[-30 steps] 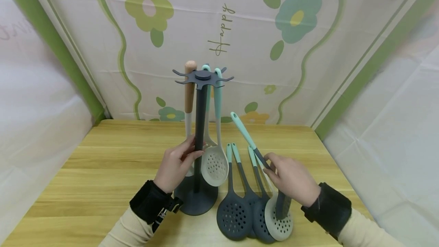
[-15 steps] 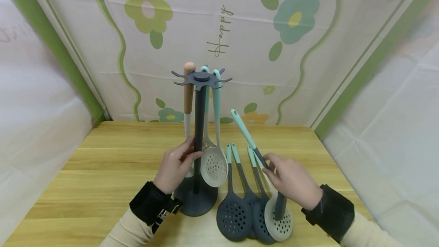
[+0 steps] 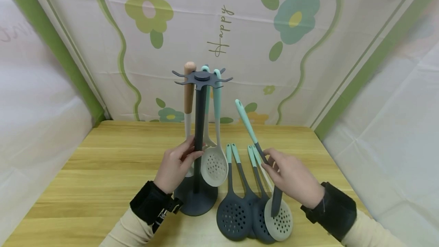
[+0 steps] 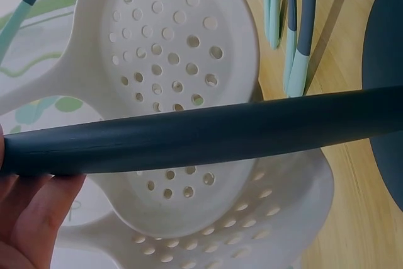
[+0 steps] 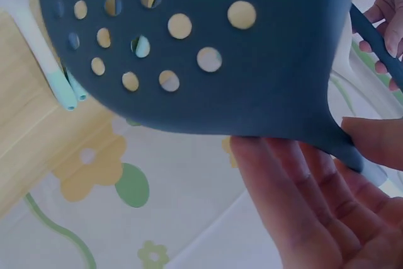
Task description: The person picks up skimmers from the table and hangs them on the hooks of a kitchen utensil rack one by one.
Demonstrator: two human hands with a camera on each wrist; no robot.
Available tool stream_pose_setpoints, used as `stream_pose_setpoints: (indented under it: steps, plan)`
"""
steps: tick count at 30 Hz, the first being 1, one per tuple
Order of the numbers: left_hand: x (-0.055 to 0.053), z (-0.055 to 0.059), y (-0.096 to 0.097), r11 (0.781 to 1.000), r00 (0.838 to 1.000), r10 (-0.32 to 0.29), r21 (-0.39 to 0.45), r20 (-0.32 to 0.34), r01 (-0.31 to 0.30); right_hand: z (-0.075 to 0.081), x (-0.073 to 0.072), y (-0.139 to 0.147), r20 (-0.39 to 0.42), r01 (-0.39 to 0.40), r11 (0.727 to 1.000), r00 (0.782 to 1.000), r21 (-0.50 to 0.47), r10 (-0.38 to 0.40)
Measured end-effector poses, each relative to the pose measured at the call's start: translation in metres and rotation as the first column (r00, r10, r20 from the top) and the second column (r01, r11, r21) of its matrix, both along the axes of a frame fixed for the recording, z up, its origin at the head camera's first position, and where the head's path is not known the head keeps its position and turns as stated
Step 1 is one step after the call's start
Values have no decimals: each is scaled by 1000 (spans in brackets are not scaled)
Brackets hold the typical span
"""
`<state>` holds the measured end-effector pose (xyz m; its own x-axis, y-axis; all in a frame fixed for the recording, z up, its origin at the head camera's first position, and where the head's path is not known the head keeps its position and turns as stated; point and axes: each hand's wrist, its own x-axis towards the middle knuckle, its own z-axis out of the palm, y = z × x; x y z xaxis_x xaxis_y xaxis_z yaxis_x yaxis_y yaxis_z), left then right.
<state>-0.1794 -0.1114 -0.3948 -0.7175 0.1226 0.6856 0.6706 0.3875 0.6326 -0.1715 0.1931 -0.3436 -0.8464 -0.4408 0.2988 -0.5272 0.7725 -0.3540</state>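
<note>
My left hand [image 3: 176, 167] grips the dark pole of a utensil stand [image 3: 200, 121], thumb and fingers round it. In my right hand [image 3: 295, 178] is a dark skimmer with a mint handle [image 3: 245, 119], pinched at its neck; the handle points up and left. The right wrist view shows its perforated head [image 5: 182, 99] close up. On the stand's hooks hang a cream skimmer [image 3: 215, 166], another mint-handled utensil [image 3: 207, 102] behind it, and a wooden-handled utensil [image 3: 189, 94]. The left wrist view shows two cream perforated heads behind the pole.
Right of the stand's round base [image 3: 199, 205], several skimmers lie on the wooden table [image 3: 113, 170]: a dark one [image 3: 234, 216] at the left, other dark ones overlapping beside it, and a cream one [image 3: 280, 226] on top. A flowered curtain [image 3: 219, 29] rises behind the table.
The skimmer in my right hand has tilted more upright, its handle end moving up and slightly right. My left hand stays on the pole.
</note>
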Motion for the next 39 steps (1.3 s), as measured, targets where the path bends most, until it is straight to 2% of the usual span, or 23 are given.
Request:
stream_pose_setpoints:
  steps: [12,17,39]
  plan:
    - [-1,-1,1,999,998,42,-3,-35,-43,8,1,-5,-28,-25,999,999,-41,24]
    - [-1,-1,3,999,998,49,7,-31,-49,10,1,-8,-42,-30,998,999,-53,28]
    - [-1,1,6,994,994,105,26,-3,-105,28,2,-18,-1,-65,992,998,-108,65]
